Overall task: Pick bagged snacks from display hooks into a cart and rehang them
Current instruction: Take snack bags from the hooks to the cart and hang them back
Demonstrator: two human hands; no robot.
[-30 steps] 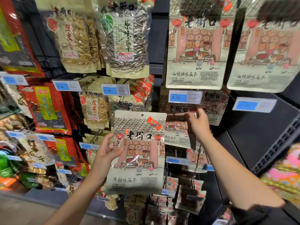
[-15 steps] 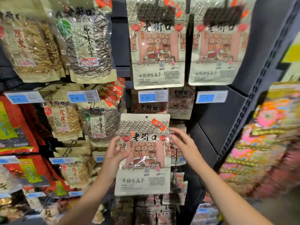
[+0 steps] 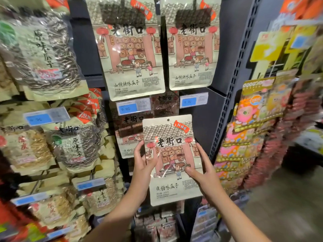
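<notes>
1. Below the price tag (image 3: pixel 133 107), both hands are holding a snack bag (image 3: pixel 172 165) upright.
2. Left hand (image 3: pixel 143 165) is gripping its left edge; right hand (image 3: pixel 201 169) is gripping its right edge.

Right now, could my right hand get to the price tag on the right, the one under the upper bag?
Probably yes. The right hand grips the held bag just below the price tag, with only open dark panel between, though it would have to let go first.
</notes>
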